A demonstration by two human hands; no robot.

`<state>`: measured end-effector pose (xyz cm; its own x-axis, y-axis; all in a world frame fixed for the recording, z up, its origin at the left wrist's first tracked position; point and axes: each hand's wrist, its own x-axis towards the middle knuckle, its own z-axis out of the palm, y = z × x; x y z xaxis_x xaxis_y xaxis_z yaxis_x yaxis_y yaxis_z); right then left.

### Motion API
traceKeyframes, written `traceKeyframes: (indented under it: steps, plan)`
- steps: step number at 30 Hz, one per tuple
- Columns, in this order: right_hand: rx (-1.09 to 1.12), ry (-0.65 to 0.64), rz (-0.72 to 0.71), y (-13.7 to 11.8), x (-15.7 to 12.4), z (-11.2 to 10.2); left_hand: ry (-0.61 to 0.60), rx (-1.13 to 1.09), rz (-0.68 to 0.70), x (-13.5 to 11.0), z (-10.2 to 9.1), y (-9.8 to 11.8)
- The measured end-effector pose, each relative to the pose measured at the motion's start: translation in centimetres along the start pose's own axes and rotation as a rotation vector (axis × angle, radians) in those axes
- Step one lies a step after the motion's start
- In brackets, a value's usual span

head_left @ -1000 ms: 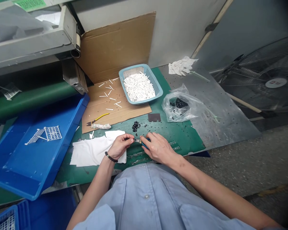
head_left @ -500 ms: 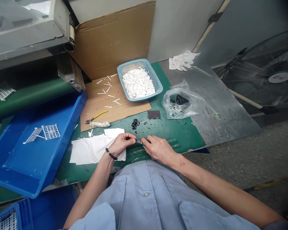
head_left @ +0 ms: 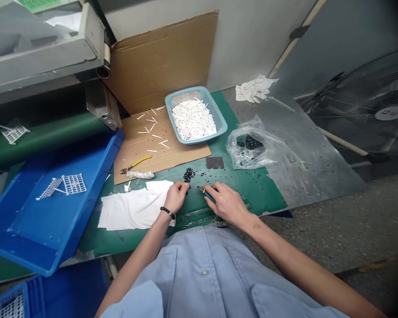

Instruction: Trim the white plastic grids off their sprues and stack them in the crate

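Right hand, below and right of frame centre, grips blue-handled cutters; left hand has fingertips close together, holding what, if anything, unclear. Just above, near centre, lie small black pieces, likely light and slippery, best pinched at edges.

Pale wall rose ahead of me, big caged fan stood right, speckled grey floor spread beside the green bench!
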<state>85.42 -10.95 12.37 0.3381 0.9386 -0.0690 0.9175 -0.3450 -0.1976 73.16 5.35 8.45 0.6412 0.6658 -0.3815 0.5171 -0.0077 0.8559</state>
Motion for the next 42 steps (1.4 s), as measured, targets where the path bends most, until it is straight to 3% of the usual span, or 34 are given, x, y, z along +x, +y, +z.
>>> traceKeyframes:
  steps: [6, 14, 22, 25, 27, 30, 33, 36, 40, 42]
  plan:
    - [-0.014, -0.007, 0.022, 0.1, -0.4, 0.0, 0.099, 0.373, 0.164, -1.2, 0.2, -0.6]
    - [0.001, 0.008, 0.027, 0.1, -0.8, 0.0, 0.045, 0.481, 0.273, -1.2, 1.3, -0.9]
    - [0.034, 0.07, 0.047, 0.7, -1.3, 0.4, -0.074, 0.387, 0.29, -0.4, 1.4, 0.7]
    - [0.068, 0.089, 0.049, 0.8, -1.4, 0.5, -0.054, 0.195, 0.204, -0.4, 1.2, 1.5]
    - [0.07, 0.081, 0.046, 0.8, -1.4, 0.4, -0.06, -0.118, 0.037, -0.5, 0.7, 1.9]
    - [-0.011, 0.008, 0.05, 0.8, -1.3, 0.1, -0.176, -0.707, -0.217, -0.6, -0.6, 2.1]
    - [-0.047, -0.036, 0.066, 0.9, -1.1, -0.1, -0.279, -0.951, -0.292, -0.5, -1.7, 1.9]
    - [-0.074, -0.101, 0.08, 0.9, -0.8, -0.1, -0.214, -0.718, -0.254, -0.3, -1.6, 1.4]
    - [-0.113, -0.125, 0.084, 0.9, -0.7, 0.0, 0.009, 0.045, 0.033, -0.2, 0.0, 0.8]
    - [-0.123, -0.13, 0.098, 0.8, -0.8, 0.0, 0.063, 0.352, 0.156, -0.3, 0.8, 0.5]
